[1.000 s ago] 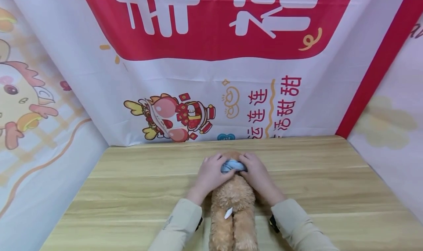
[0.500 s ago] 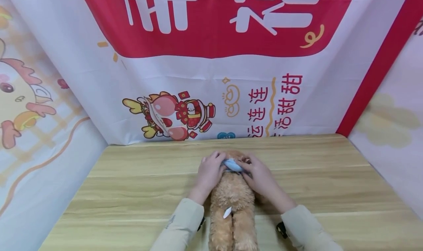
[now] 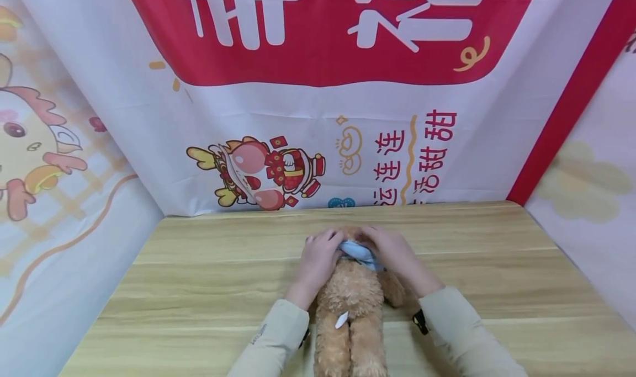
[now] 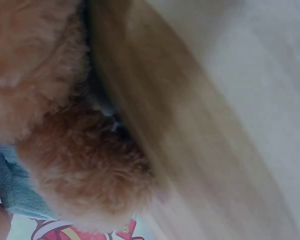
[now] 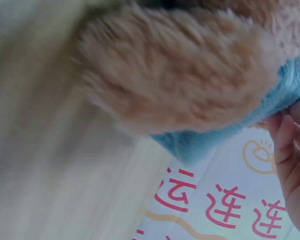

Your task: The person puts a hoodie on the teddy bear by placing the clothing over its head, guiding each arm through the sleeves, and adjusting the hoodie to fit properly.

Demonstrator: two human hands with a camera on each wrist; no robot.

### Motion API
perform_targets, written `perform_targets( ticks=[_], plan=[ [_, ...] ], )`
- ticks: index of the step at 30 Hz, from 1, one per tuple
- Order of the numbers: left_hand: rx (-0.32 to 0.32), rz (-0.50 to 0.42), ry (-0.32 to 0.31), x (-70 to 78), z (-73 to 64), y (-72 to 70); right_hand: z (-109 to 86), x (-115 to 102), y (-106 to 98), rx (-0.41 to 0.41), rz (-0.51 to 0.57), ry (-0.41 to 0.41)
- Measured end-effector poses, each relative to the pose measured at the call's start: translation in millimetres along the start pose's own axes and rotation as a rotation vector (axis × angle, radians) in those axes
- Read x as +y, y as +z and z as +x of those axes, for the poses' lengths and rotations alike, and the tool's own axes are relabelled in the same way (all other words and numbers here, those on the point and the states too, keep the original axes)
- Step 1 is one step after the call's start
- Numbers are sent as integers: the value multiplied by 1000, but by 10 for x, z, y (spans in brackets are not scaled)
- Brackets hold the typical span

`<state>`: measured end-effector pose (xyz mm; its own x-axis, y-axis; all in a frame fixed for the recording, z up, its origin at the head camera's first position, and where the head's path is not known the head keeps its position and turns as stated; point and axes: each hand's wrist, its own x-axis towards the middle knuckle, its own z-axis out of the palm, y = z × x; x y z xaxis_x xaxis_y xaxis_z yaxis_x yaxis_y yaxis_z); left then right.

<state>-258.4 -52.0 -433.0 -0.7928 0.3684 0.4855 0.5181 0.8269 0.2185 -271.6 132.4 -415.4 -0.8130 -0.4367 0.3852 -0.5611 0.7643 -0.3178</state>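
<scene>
A brown plush toy (image 3: 350, 294) lies lengthwise on the wooden table, its legs toward me and a white tag (image 3: 342, 319) between them. Across its neck runs a light blue towel-like cloth (image 3: 359, 251), whose right part slopes down over the shoulder. My left hand (image 3: 318, 258) holds the cloth's left side; in the left wrist view the cloth (image 4: 20, 185) shows beside the plush arm (image 4: 90, 170), with that hand mostly cut off. Thumb and fingers of my right hand (image 5: 292, 160) pinch the cloth's edge (image 5: 200, 140) near the toy's head, which the hands partly cover.
The wooden tabletop (image 3: 208, 288) extends to both sides of the toy. Behind it hangs a white and red printed cloth (image 3: 318, 106), and printed side panels (image 3: 64, 217) flank the table. Dark wrist straps (image 3: 420, 322) show at the sleeves.
My right hand shifted its hold and moved slightly right and forward. The cloth's right part now spreads lower over the shoulder, and more of the plush right-hand arm shows. My left hand stays nearly in place.
</scene>
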Motion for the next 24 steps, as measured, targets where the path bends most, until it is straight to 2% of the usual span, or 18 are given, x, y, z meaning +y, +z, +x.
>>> perform_targets(
  ticks=[4, 7, 10, 14, 24],
  plan=[
    [19, 6, 18, -7, -28, 8, 86, -20, -16, -39, -46, 44],
    [12, 8, 31, -8, -42, 3, 128, -41, 6, -19, -121, 66],
    [17, 45, 59, -15, -25, -4, 156, -60, 40, 20, -147, 122],
    [35, 126, 107, -23, 10, -29, 186, -62, 68, 57, -97, 221],
    [114, 218, 179, -29, 11, -69, 267, -48, 81, 58, -48, 355]
  ],
)
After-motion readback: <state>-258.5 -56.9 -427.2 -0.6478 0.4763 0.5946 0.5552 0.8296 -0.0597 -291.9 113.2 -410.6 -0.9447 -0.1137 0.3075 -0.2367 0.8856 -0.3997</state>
